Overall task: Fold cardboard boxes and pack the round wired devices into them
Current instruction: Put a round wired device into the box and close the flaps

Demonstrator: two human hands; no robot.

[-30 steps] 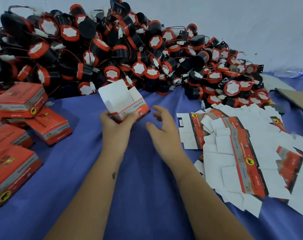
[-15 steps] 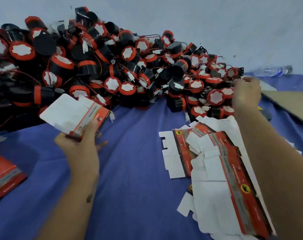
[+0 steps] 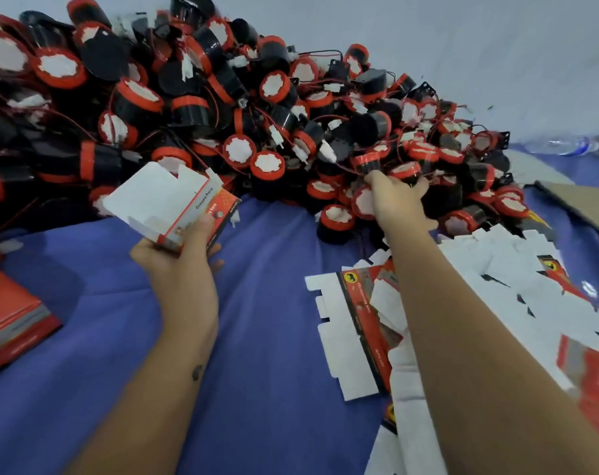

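From my seat the light looks soft, even and fairly bright, coming from overhead. I see only faint shadows on the blue cloth table cover beneath both forearms. Wide-angle bending curves the edges, strongest toward 9 and 3 o'clock. The heap of round black-and-red wired devices is slightly smeared, with glossy highlights; the clear plastic bottle at 2 o'clock is blurred.

A packing workshop: heaped wired devices and flat carton blanks on blue cloth.
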